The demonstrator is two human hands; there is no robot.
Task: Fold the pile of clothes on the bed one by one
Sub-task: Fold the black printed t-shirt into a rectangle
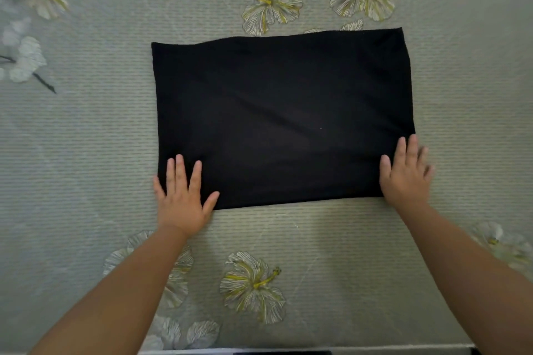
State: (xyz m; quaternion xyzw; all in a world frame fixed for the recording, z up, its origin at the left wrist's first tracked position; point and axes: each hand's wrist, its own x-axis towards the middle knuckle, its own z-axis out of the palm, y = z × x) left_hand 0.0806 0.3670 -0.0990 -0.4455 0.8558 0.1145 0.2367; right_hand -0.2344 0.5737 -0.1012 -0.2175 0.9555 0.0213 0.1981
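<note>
Black garment [282, 118] lay flat on the bed [86, 138], folded into a wide rectangle, roughly centre, slightly right. Left hand [184, 196] was spread, palm down, on the near-left corner; fingers pointed far, thumb out to the right along the near edge. Right hand [405, 173] was also spread & flat, palm down, on the near-right corner, fingers partly over the cloth's right edge onto the sheet. Both forearms bare, coming in from the near side. Bedsheet was grey-green w/ ribbed texture & pale flower prints [272, 3] near the far edge of the garment & near side too. Cloth had faint diagonal creases across the middle.
</note>
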